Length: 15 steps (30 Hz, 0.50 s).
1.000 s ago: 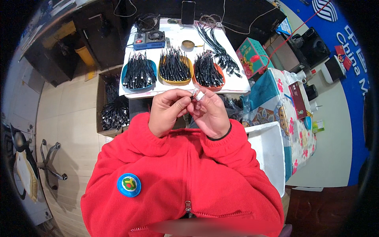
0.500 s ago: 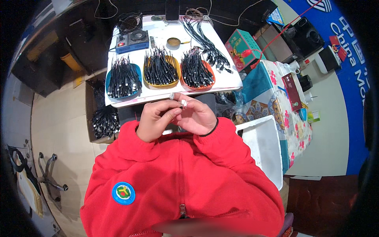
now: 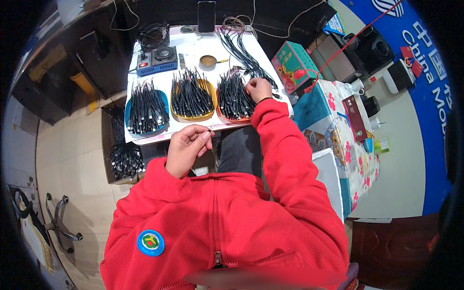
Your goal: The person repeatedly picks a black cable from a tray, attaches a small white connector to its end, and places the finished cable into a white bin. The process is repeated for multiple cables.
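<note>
My left hand (image 3: pixel 190 146) is closed in a pinch in front of the table's near edge, with the tip of a thin dark cable (image 3: pixel 211 129) between thumb and forefinger. The rest of that cable is hard to make out. My right hand (image 3: pixel 259 90) reaches to the right side of the orange tray (image 3: pixel 247 116), its fingers closed against the black cables (image 3: pixel 233 94) heaped there. What those fingertips hold is hidden. A yellow tray (image 3: pixel 212 89) and a blue tray (image 3: pixel 128 115), both heaped with similar short black cables with metal plugs, stand to the left.
Behind the trays are a blue control box (image 3: pixel 157 63), a small round tin (image 3: pixel 208 62) and an upright phone (image 3: pixel 206 17). Longer cables (image 3: pixel 244 50) lie at the back right. A box of cables (image 3: pixel 126 162) is on the left, a white bin (image 3: pixel 329 176) on the right.
My hands have come apart. The right one has moved forward and right to the orange tray; the left stays near the table edge. The white piece between the fingers no longer shows.
</note>
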Tool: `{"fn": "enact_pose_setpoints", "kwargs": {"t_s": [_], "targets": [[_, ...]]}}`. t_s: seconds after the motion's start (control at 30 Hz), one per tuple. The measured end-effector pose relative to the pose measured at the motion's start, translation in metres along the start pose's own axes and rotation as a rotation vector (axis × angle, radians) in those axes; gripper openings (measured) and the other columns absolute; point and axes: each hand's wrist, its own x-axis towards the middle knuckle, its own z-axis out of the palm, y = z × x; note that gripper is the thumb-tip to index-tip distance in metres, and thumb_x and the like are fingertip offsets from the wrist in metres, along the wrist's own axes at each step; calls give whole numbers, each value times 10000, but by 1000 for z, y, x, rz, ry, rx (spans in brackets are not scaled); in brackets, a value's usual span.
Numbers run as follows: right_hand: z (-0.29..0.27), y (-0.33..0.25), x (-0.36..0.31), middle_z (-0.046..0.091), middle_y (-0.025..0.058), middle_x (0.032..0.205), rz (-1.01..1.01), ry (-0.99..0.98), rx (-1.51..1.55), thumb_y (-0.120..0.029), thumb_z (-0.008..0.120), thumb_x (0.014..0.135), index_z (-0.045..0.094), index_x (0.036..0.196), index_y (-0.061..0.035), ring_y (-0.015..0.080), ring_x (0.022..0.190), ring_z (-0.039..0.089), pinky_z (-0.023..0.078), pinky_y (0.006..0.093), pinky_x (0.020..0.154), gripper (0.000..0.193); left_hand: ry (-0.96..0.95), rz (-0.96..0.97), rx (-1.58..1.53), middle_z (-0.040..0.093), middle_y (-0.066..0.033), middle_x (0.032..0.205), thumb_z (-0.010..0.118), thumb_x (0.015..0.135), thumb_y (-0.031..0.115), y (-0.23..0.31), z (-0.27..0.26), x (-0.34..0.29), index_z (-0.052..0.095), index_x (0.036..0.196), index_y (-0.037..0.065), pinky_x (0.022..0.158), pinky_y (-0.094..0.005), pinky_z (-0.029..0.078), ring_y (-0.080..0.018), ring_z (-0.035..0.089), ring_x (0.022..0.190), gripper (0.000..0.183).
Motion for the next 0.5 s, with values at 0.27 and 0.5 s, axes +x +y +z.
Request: {"fn": "enact_pose_setpoints", "kwargs": {"t_s": [0.27, 0.5], "targets": [[-40, -43, -27, 648, 77, 766, 46, 465, 548, -64, 660, 798, 638, 884, 12, 145, 671, 603, 482, 277, 629, 117, 111, 145, -66, 669, -131, 904, 545, 929, 64, 4, 4, -2, 601, 1011, -44, 663, -234, 512, -137, 628, 775, 147], [-85, -150, -162, 649, 59, 816, -72, -88, 1010, -22, 612, 872, 585, 931, 37, 87, 753, 608, 487, 220, 662, 88, 159, 248, -324, 638, -138, 1112, 557, 912, 19, 16, 27, -5, 635, 1061, -26, 829, -292, 553, -179, 628, 983, 175]]}}
